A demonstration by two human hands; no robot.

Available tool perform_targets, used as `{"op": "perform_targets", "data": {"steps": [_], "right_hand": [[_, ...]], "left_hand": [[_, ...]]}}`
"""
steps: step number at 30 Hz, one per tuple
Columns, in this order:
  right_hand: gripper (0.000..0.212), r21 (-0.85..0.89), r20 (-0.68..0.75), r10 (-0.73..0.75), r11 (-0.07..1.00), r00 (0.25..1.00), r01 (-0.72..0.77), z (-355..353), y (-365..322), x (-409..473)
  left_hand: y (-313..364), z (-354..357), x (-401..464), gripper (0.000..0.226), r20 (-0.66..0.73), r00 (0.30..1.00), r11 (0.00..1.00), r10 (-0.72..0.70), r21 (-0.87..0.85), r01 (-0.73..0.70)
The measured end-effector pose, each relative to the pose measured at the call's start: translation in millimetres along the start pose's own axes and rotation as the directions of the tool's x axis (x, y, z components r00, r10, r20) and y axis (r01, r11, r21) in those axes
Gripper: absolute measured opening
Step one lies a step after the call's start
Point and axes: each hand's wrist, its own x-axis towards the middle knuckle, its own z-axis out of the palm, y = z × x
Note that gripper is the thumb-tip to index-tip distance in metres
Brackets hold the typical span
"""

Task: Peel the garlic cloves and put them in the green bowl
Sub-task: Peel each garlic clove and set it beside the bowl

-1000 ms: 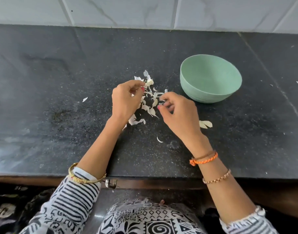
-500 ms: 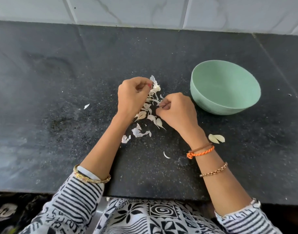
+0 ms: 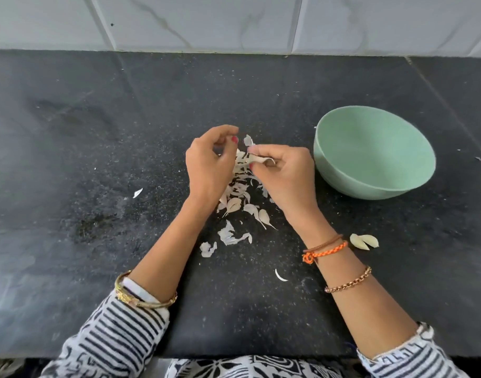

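Note:
The green bowl (image 3: 397, 184) stands on the black counter at the right, and I see nothing inside it. A heap of garlic cloves and papery skins (image 3: 240, 203) lies left of the bowl, under both hands. My right hand (image 3: 288, 178) hovers over the heap beside the bowl and pinches a pale garlic clove (image 3: 262, 159) with loose skin between thumb and fingers. My left hand (image 3: 208, 167) is just left of that clove, fingers curled but apart, thumb and forefinger spread with nothing visible between them.
Two pale garlic pieces (image 3: 365, 240) lie by my right wrist. Stray skin scraps (image 3: 137, 192) dot the dark counter (image 3: 84, 159). A white tiled wall (image 3: 234, 23) rises behind. The counter's front edge runs close to my body.
My right hand has lifted the clove up from the heap. The left hand's thumb and forefinger have spread apart. The view has tilted down a little.

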Motion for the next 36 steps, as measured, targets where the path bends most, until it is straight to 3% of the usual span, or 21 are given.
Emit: {"op": "perform_targets", "data": {"steps": [5, 8, 11, 14, 20, 24, 28, 36], "right_hand": [[0.024, 0.037, 0.019, -0.023, 0.999, 1.000, 0.022, 1, 7, -1], [0.023, 0.211, 0.042, 0.067, 0.975, 0.997, -0.075, -1, 7, -1], [0.025, 0.461, 0.105, 0.196, 0.859, 0.975, -0.222, 0, 4, -5], [0.013, 0.581, 0.105, 0.264, 0.766, 0.959, -0.275, 0, 0, -6], [0.016, 0.552, -0.047, 0.206, 0.821, 0.977, -0.147, 0, 1, -8], [0.015, 0.597, -0.088, 0.249, 0.789, 0.965, -0.149, 1, 5, -6], [0.012, 0.623, -0.102, 0.263, 0.769, 0.959, -0.144, 4, 10, -7], [0.013, 0.556, -0.151, 0.233, 0.824, 0.961, -0.112, 4, 11, -7]], "left_hand": [[-4, -2, 2, 0.016, 0.027, 0.995, 0.994, -0.095, -0.043, 0.096], [-2, 0, 0, 0.010, 0.119, 0.989, 0.990, -0.091, -0.093, 0.102], [-2, 3, -2, 0.013, 0.187, 0.980, 0.981, -0.069, -0.164, 0.101], [-1, 5, -3, 0.015, 0.204, 0.976, 0.956, -0.074, -0.264, 0.128], [1, 7, -5, 0.018, 0.129, 0.987, 0.933, -0.095, -0.335, 0.134], [6, 8, -10, 0.015, 0.138, 0.990, 0.952, -0.006, -0.301, 0.048], [5, 10, -17, 0.008, 0.125, 0.981, 0.984, 0.150, -0.117, -0.136], [3, 9, -17, 0.008, 0.111, 0.968, 0.963, 0.223, -0.179, -0.201]]}}
